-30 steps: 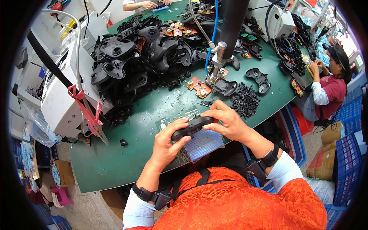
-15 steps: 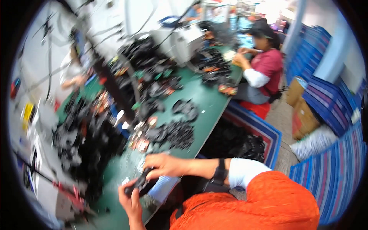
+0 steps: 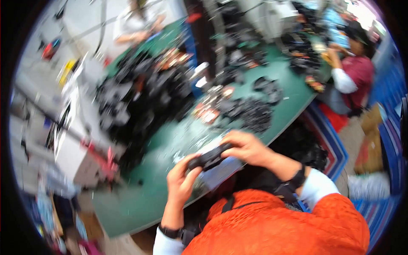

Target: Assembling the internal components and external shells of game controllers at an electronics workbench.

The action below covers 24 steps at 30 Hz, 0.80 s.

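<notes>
View's been swung back leftward | black controller (image 3: 210, 158) still being pinched, one end by the left hand (image 3: 180, 179), the other by the right hand (image 3: 247, 148) | held above the blue pad (image 3: 224, 173) near the green bench's (image 3: 123, 212) edge | handling apparently uninterrupted, neither grip released

On my feed the controller (image 3: 209, 157) is black, the pad (image 3: 223, 171) blue, the surface (image 3: 140, 197) green. The heap of shells (image 3: 148, 93) reads black to me, the small parts (image 3: 257, 117) dark grey to black, the boards (image 3: 207, 114) orange. I make out a pinkish-red ribbon (image 3: 101, 158), a white machine box (image 3: 72, 161), an orange-red shirt (image 3: 276, 229), pale bluish-white sleeves (image 3: 321, 187), black wristbands (image 3: 298, 179), a co-worker's maroon top (image 3: 358, 74) and a bag (image 3: 329, 138) striped blue, white and red.
</notes>
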### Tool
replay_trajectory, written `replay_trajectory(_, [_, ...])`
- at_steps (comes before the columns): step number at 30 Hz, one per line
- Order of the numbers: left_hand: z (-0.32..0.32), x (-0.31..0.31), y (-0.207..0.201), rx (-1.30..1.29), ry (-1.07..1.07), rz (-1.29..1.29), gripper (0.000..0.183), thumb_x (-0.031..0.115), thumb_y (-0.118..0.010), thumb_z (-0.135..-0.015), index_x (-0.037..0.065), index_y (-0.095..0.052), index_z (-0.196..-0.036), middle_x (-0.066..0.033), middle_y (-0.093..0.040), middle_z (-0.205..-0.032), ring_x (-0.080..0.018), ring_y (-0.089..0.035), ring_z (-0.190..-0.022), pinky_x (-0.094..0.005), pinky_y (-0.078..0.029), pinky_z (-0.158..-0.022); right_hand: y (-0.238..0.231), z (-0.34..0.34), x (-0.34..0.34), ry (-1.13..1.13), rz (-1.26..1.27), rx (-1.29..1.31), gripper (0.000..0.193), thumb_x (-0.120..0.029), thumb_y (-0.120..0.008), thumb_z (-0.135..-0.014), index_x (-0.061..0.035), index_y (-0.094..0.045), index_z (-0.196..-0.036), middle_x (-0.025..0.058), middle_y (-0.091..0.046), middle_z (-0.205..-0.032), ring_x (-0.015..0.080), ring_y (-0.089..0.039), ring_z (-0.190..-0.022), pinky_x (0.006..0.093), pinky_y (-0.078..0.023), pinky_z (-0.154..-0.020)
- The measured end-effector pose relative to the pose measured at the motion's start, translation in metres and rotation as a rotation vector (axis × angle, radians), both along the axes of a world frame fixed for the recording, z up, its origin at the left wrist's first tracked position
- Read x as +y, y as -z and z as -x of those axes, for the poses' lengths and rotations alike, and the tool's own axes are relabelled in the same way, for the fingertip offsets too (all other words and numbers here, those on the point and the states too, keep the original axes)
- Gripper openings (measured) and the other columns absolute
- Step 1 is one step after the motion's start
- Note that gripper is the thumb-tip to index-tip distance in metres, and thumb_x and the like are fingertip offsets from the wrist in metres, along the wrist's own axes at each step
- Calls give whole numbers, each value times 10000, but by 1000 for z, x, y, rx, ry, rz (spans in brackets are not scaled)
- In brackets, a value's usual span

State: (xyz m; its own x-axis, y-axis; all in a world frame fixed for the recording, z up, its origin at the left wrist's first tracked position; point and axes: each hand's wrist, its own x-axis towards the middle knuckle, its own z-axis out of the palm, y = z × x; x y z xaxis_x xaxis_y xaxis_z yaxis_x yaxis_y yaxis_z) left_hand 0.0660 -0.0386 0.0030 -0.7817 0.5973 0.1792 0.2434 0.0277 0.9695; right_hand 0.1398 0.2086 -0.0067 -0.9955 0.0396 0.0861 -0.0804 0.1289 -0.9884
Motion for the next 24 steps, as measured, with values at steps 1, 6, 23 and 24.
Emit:
replay_trajectory(1, [-1, 2, 9, -25, -8, -68, 375, 50, -715, -866, -21, -645, -1227, -136, -704, -1169, -201, -650, -1099, -319, -478, -976, -4, -1, 6, -30, -121, 8, 245, -93, -739, -858, -15, -682, -1083, 61, -613, -1043, 149, -601, -939, 292, -487, -815])
replay_trajectory(6, [-8, -19, 10, -8, -9, -65, 400, 46, -691, -905, -75, -598, -1275, -162, -655, -1257, -215, -612, -1158, -340, -448, -1035, -10, 11, -11, -70, -148, 88, 245, -140, -742, -867, -31, -684, -1078, 35, -633, -977, 111, -581, -819, 255, -479, -700])
replay_trajectory(23, [-1, -19, 14, -143, 21, -187, 360, 71, -672, -937, -31, -555, -1262, -176, -640, -1250, -245, -609, -1174, -376, -471, -1034, -12, 4, -23, -10, -271, 141, 257, -156, -758, -856, -15, -685, -1057, 64, -618, -918, 156, -585, -773, 282, -483, -679])
replay_trajectory(24, [-2, -19, 14, -210, 29, -259, 330, 66, -674, -935, -28, -564, -1232, -180, -641, -1241, -254, -610, -1180, -386, -477, -1035, -11, 4, -22, -25, -279, 147, 257, -156, -760, -852, -14, -684, -1052, 64, -617, -915, 156, -580, -769, 284, -480, -675])
